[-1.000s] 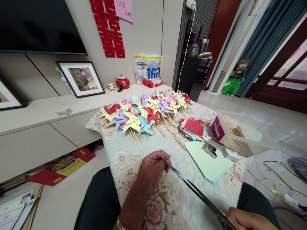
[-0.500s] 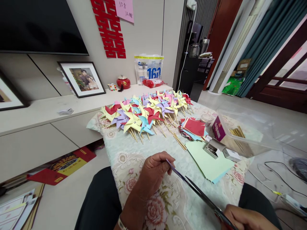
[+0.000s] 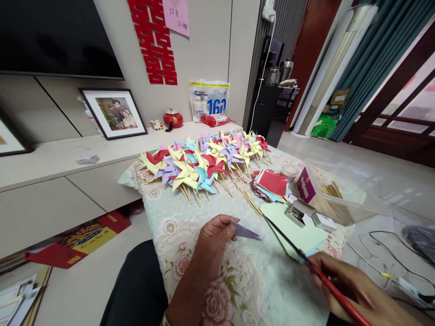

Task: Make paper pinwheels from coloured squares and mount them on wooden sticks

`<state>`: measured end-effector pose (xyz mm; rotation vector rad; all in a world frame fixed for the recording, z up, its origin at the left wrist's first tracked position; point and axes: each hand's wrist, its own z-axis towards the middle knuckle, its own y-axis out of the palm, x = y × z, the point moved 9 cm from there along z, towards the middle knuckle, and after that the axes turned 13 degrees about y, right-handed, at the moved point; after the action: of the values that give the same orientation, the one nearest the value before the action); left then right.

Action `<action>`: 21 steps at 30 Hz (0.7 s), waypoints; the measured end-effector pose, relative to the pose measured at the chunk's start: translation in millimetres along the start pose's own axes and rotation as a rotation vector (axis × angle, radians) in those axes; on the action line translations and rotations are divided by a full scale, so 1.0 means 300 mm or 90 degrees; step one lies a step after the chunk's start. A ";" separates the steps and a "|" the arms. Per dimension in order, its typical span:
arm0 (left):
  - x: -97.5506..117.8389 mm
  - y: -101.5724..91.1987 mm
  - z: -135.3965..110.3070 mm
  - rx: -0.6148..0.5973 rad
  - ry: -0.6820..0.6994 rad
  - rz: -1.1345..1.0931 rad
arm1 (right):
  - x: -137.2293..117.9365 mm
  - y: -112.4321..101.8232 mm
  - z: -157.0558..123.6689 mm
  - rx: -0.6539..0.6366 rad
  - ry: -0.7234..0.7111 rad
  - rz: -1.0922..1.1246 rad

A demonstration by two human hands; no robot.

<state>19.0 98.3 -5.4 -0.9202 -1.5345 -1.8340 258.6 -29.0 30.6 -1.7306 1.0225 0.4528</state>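
Observation:
My left hand (image 3: pixel 217 233) pinches a folded piece of purple paper (image 3: pixel 247 231) between thumb and fingers, its pointed end facing right. In my right hand (image 3: pixel 353 280) is a pair of scissors (image 3: pixel 306 258) with red handles and long dark blades. The blades point up and left over the light green sheets (image 3: pixel 309 231), apart from the purple paper. Beyond my hands lie many paper pinwheels (image 3: pixel 204 167) on sticks, in yellow, purple, red, blue and pink. A stack of coloured paper squares (image 3: pixel 271 184), red on top, sits right of them.
Loose wooden sticks (image 3: pixel 250 202) lie by the green sheets. An opened small box (image 3: pixel 299 212) of metal pieces and a clear plastic bin (image 3: pixel 353 203) holding sticks stand at the right. A flowered cloth (image 3: pixel 176 226) covers the table; a white cabinet (image 3: pixel 112 154) is behind it.
The scissors have moved away from the purple paper, up and to the right with my right hand. The paper has turned, showing more of its flat side. The camera view has shifted slightly.

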 end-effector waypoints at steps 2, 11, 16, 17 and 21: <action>-0.001 -0.022 0.002 0.046 -0.002 0.008 | -0.024 -0.065 0.049 0.135 -0.009 -0.135; -0.024 -0.074 0.014 0.156 -0.008 0.089 | -0.010 -0.023 0.221 0.294 0.013 -0.504; -0.017 -0.074 0.014 0.166 0.009 0.169 | -0.038 -0.013 0.200 0.259 0.020 -0.574; -0.014 -0.073 0.013 0.167 0.020 0.175 | -0.056 -0.016 0.190 0.261 0.020 -0.581; -0.004 -0.062 0.015 0.137 0.047 0.195 | -0.228 0.029 0.146 0.225 -0.113 -0.422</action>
<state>5.6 106.1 -16.9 -0.9162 -1.4241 -1.4419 220.2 38.1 56.6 -1.5590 0.3326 -0.0070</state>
